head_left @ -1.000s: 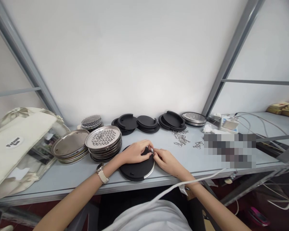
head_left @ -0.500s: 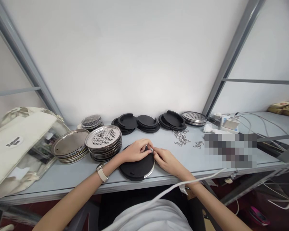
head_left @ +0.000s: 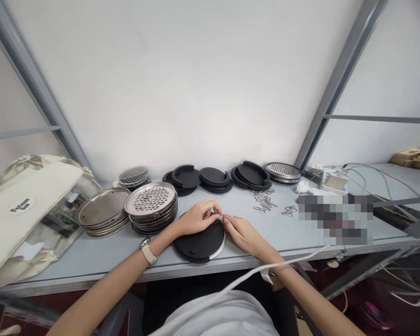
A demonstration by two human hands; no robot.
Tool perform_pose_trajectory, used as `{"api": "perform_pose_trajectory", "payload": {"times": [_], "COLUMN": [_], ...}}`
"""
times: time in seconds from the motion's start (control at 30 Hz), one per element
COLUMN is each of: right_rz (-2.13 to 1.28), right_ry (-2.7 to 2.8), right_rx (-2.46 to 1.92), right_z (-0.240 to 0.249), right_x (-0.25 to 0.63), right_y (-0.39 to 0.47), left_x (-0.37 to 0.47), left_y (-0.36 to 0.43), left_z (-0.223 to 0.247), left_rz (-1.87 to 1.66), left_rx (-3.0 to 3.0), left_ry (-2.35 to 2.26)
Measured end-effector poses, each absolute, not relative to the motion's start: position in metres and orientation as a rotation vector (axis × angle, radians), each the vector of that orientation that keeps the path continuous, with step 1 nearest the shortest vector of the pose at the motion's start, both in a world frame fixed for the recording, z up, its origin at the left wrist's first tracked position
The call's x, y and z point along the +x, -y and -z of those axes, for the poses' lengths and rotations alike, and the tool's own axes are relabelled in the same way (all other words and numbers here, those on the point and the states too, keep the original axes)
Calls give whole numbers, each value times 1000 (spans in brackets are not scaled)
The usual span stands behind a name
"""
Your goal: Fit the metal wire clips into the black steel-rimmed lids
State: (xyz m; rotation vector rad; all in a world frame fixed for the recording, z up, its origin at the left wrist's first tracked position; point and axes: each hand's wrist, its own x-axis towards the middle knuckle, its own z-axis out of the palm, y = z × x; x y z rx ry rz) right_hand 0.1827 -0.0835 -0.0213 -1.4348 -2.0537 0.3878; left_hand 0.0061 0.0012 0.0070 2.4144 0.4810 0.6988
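Observation:
A black round cover (head_left: 199,245) lies flat near the front edge of the table, with a shiny metal disc rim (head_left: 219,251) showing at its right side. My left hand (head_left: 201,218) rests over the back of the cover, thumb and fingers pinched together at its upper right edge. There my right hand (head_left: 238,232) meets it, fingertips closed too. Between both sets of fingertips is a small silvery piece that looks like a wire clip, mostly hidden. Loose metal wire clips (head_left: 263,199) lie in a heap to the right, beyond my right hand.
Perforated metal grater discs (head_left: 150,199) and plain metal discs (head_left: 103,207) are stacked at left. More black covers (head_left: 213,177) stand along the wall, beside another grater stack (head_left: 283,171). A cream bag (head_left: 31,205) occupies the far left; a white cable (head_left: 252,273) crosses before me.
Both hands stay at the same edge of the cover. My fingertips have shifted slightly, and less of the silvery piece shows between them.

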Motion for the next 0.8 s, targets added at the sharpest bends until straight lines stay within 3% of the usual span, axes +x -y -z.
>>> {"api": "perform_pose_trajectory", "payload": {"times": [0.8], "right_rz": [-373], "right_ry": [2033], "right_rx": [-1435], "right_z": [24], "right_x": [181], "right_y": [82], "left_x": [6], "left_y": [-1], "left_z": [-7], "left_rz": [-731], "left_rx": [2423], "left_ry": [-475]}}
